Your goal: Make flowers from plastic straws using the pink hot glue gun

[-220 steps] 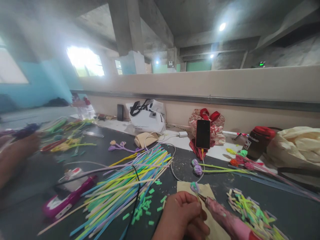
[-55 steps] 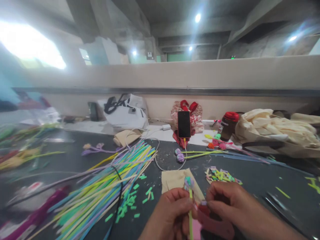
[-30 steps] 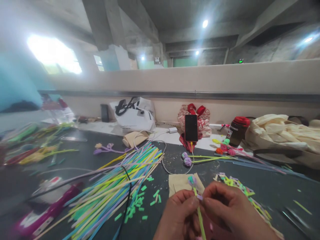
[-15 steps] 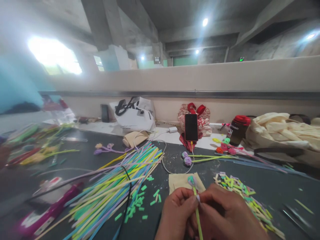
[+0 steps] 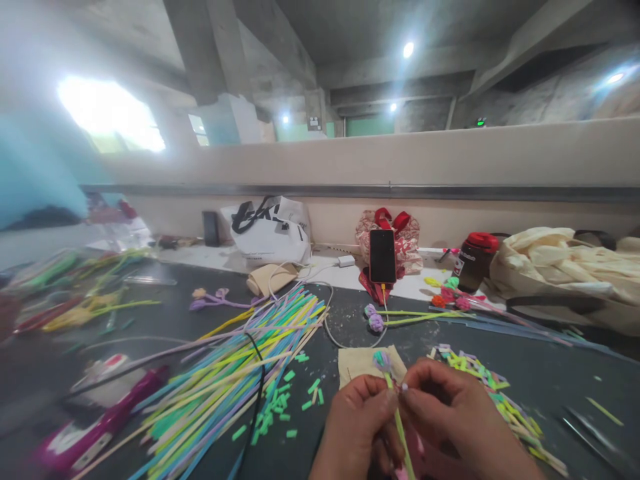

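Between the thumb and fingers of my left hand [image 5: 355, 427] is the yellow-green stem of a pipe-cleaner flower [image 5: 382, 361]. Its small head is teal and lilac and stands up above my fingertips. My right hand [image 5: 460, 423] is closed in a pinch just right of the stem, with a small pale lilac piece [image 5: 405, 387] at its fingertips. Behind the flower head lies a beige cloth [image 5: 353, 363]. Something pink shows partly beneath my hands. Two lilac flower heads [image 5: 375, 322] on green stems lie farther back.
Left of my hands is a large bundle of coloured pipe cleaners [image 5: 235, 380], with cut green pieces [image 5: 275, 403] beside it. More cut pieces [image 5: 515, 413] lie right, near metal tweezers [image 5: 590, 440]. A phone [image 5: 383, 257], white bag [image 5: 270, 233] and red-lidded jar [image 5: 475, 263] stand behind.
My right hand has moved slightly right, away from the stem, with the pale piece at its fingertips. My left hand keeps its hold, and the flower stem leans a little more to the left.
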Demonstrator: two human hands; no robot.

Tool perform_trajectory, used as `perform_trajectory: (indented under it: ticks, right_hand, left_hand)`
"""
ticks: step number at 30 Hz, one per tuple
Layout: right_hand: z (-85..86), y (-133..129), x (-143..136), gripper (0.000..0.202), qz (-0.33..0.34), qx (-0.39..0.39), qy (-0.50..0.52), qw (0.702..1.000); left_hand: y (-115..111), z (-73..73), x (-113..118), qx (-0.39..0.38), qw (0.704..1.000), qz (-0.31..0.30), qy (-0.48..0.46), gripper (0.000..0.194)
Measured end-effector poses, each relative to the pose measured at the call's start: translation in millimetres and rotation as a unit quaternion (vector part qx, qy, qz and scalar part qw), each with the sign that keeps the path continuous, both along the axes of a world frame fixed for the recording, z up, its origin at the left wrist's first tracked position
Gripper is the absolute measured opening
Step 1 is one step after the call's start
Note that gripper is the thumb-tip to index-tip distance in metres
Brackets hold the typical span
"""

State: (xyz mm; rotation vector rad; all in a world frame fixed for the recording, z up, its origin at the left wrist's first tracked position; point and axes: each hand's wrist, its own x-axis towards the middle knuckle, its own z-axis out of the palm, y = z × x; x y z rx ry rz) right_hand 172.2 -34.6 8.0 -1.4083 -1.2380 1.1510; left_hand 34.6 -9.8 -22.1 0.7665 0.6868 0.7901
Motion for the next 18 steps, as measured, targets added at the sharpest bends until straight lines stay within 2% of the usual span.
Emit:
perform_trajectory:
  ticks: [3,5,12,15,18]
  right_hand:
    - [-7.7,1,-1,0.012,-0.002,-0.005,0.109,0.994]
    - [-12.8,1,-2,0.014,-0.002,0.003,0.128,0.992]
    - [-26.8,1,-4,0.016,0.051,0.018,0.103,0.993]
    - [-25.0,-1,-6,0.011,0.025,0.031,0.035,0.999]
    - [-17.3,-2,-5,0.006,0.02,0.006,-0.004,1.0]
  left_hand:
    - [0,0.1,0,-0.013,1.0,-0.006,-0.011,0.033]
    - [0,-1.0,-1,-0.021,1.0,-0.008,-0.013,0.031]
    - [1,-5.6,0,-0.029,0.999,0.038,0.005,0.03]
    - [1,-2.0,0,-0.018,0.999,0.044,0.022,0.029]
    - [0,2.0,-1,-0.002,0.998,0.043,0.038,0.03]
